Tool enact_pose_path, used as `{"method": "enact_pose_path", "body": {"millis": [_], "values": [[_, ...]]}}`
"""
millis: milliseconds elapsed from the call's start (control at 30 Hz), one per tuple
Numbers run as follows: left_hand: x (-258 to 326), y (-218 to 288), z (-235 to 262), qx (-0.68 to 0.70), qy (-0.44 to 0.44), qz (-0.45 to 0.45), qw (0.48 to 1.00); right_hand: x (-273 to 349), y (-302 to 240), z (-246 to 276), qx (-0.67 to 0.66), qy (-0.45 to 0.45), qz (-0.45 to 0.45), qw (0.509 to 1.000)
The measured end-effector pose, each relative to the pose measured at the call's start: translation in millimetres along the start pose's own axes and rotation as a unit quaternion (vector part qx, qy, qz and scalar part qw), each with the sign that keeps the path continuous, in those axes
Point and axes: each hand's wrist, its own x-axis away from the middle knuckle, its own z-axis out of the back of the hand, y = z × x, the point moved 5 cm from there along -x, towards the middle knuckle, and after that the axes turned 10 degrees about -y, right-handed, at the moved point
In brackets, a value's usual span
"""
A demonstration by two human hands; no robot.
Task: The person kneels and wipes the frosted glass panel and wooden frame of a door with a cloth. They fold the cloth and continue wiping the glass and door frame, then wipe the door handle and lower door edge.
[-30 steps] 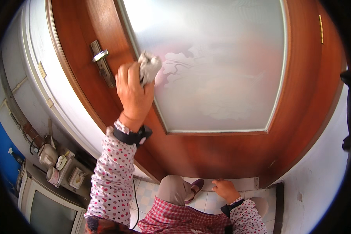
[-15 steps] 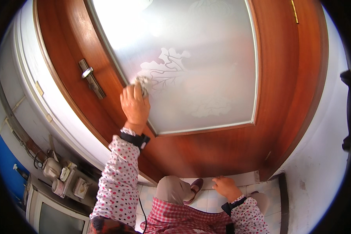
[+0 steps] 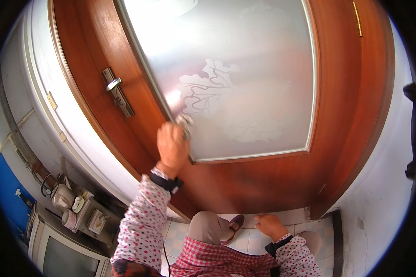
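Left hand [image 3: 172, 147], fist closed on a crumpled cloth [image 3: 185, 121], has wiped down to the frosted glass pane's [image 3: 245, 83] lower-left edge; bottom strip apparently left.

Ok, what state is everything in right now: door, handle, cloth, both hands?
Door: shut against its frame, as far as the view shows.
Glass panel: frosted, intact.
Handle: level, untouched.
Cloth: bunched, pressed on the glass at its left edge.
Left hand: raised, closed on the cloth.
Right hand: low by the door's foot, holding nothing.
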Motion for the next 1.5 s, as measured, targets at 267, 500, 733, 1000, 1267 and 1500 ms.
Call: {"method": "enact_pose_path", "body": {"millis": [267,500,733,1000,1267,1500], "values": [[-163.7,-49.0,75.6,-0.168,0.077,0.047,0.982,-1.7,6.5,-10.2,0.008,-0.025,-0.013,1.000],[-141.5,-44.6,43.6,-0.189,0.029,0.103,0.976,3.9,9.9,-14.8,0.005,0.002,0.000,1.000],[-92.3,-24.0,21.3,-0.150,0.031,0.043,0.987,4.1,2.4,-15.7,0.013,-0.016,0.000,1.000],[-37.0,-5.0,-9.4,-0.095,-0.006,0.042,0.995,5.2,3.2,-18.2,0.023,-0.020,-0.004,1.000],[14.5,-13.5,-39.6,-0.031,-0.041,0.081,0.995,9.0,-16.6,-4.8,0.019,-0.036,-0.006,0.999],[81.6,-14.6,-69.9,0.010,-0.089,0.155,0.984,8.1,-40.5,16.0,0.029,-0.054,-0.002,0.998]]}}
